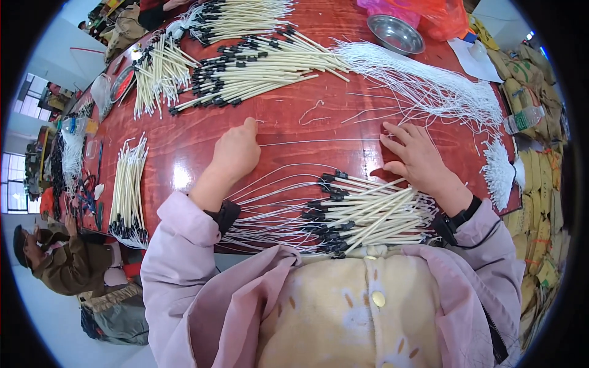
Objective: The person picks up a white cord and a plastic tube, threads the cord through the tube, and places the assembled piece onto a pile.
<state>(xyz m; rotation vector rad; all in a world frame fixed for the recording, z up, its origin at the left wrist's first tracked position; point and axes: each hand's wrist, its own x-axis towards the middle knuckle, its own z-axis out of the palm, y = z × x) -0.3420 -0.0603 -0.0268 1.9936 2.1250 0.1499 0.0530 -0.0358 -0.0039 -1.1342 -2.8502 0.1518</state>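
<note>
A thin white cord stretches straight across the red table between my hands. My left hand is closed, with the cord's left end running into its fingers. At the cord's other end my right hand lies with its thumb and fingers apart, fingertips beside the cord. Just below both hands, nearest my body, is a pile of pale cream sticks with small black fittings at their left ends. From these fittings white cords fan leftward beneath my left wrist.
A bundle of loose white cords spreads across the far right, near a metal bowl. More stick piles lie at the far side, and another stick bundle at the left. A person sits at the table's left edge.
</note>
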